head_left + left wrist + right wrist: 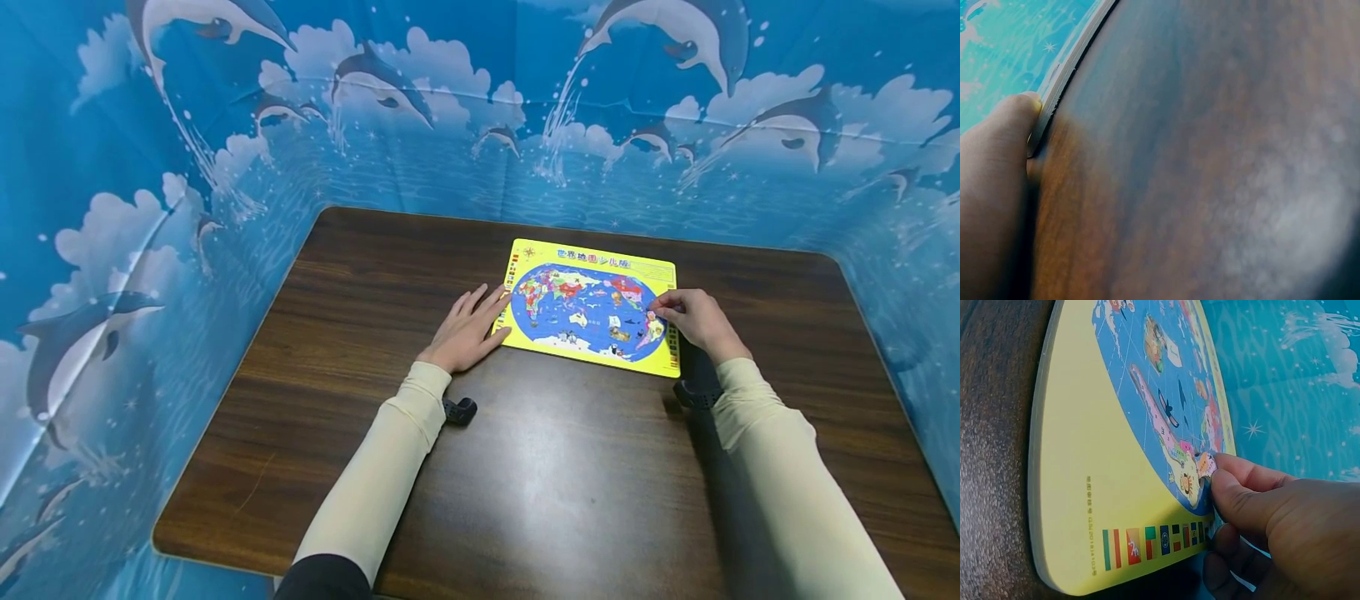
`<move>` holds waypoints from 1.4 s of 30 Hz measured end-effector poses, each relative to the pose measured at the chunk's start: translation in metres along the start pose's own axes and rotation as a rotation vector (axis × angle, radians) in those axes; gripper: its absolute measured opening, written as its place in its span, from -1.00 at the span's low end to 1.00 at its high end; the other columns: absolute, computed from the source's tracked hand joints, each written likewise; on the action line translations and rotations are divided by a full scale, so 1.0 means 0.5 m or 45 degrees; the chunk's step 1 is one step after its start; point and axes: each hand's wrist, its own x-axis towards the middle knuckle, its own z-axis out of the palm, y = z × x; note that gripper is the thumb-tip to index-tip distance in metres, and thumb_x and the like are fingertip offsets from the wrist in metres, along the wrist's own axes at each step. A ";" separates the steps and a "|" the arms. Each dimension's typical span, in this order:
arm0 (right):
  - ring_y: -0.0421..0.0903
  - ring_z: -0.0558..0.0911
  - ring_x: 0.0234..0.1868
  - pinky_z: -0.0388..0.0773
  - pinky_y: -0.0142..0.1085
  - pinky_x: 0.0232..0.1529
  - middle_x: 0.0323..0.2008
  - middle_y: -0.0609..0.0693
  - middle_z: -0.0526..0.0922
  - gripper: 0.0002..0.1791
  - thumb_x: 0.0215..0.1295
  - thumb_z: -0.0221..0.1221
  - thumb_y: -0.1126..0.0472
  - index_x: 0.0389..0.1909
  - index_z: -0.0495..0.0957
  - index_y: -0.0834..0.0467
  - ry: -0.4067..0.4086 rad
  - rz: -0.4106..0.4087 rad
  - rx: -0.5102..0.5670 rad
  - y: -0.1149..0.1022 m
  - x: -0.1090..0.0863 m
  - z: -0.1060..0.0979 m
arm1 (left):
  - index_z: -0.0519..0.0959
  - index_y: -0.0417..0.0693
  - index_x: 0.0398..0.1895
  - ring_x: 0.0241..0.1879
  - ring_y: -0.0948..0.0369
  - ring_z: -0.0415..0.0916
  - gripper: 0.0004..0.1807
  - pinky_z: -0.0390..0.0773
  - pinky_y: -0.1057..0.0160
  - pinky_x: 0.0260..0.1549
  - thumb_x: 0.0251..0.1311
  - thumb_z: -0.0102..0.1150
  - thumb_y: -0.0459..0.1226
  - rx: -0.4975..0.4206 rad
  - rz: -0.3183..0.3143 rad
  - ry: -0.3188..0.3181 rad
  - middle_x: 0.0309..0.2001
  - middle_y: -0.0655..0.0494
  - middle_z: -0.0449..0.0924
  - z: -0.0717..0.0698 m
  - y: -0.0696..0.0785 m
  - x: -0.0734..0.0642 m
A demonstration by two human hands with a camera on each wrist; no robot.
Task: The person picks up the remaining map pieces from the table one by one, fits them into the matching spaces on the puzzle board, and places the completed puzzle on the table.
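A yellow world map puzzle board [658,363] with a blue oval map lies flat on the table toward its far side. My left hand [465,333] rests at the board's left edge, fingers spread and fairly straight. In the left wrist view its thumb [1004,125] touches the board's thick edge. My right hand [699,321] is over the right part of the map, thumb and forefinger together. Close up in the right wrist view, those two fingertips pinch a small orange and pink puzzle piece [1207,464] beside the South America part. The other fingers curl beneath.
The brown wooden table [360,333] has rounded corners. Behind and beside it hangs a blue cloth [450,167] printed with dolphins and waves. Dark straps sit at both wrists, one a black band [459,412] near the left cuff. Flags [1150,542] line the board's side.
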 end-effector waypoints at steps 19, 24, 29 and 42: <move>0.14 0.55 -0.09 0.54 -0.11 -0.04 0.05 0.34 0.66 -0.64 0.58 0.16 0.12 0.18 0.62 0.29 -0.039 0.043 -0.023 0.000 -0.004 -0.013 | -0.08 0.24 0.73 0.73 0.08 -0.33 -0.25 -0.30 0.00 0.69 0.61 -0.26 0.18 0.037 -0.016 -0.005 0.73 0.24 -0.16 -0.005 0.003 0.003; 0.13 0.54 -0.10 0.53 -0.13 -0.07 0.04 0.33 0.66 -0.63 0.57 0.16 0.10 0.17 0.62 0.27 -0.052 0.036 -0.028 0.003 -0.005 -0.014 | -0.08 0.25 0.73 0.73 0.08 -0.33 -0.25 -0.31 0.01 0.69 0.60 -0.25 0.19 0.040 -0.021 -0.007 0.73 0.24 -0.17 -0.003 0.003 0.004; 0.17 0.50 -0.06 0.49 -0.07 -0.04 0.07 0.34 0.62 -0.64 0.59 0.13 0.13 0.21 0.60 0.26 -0.084 0.011 -0.051 0.003 -0.006 -0.018 | -0.08 0.25 0.73 0.73 0.08 -0.34 -0.25 -0.31 0.01 0.69 0.60 -0.26 0.19 0.038 -0.019 -0.010 0.73 0.24 -0.17 -0.003 0.002 0.004; 0.18 0.45 -0.02 0.46 -0.08 -0.06 0.08 0.32 0.57 -0.65 0.56 0.16 0.13 0.21 0.62 0.23 -0.106 -0.029 -0.078 0.009 -0.007 -0.015 | -0.08 0.24 0.73 0.73 0.07 -0.34 -0.25 -0.32 0.01 0.69 0.60 -0.25 0.18 0.024 -0.008 -0.017 0.73 0.24 -0.18 -0.003 0.000 0.001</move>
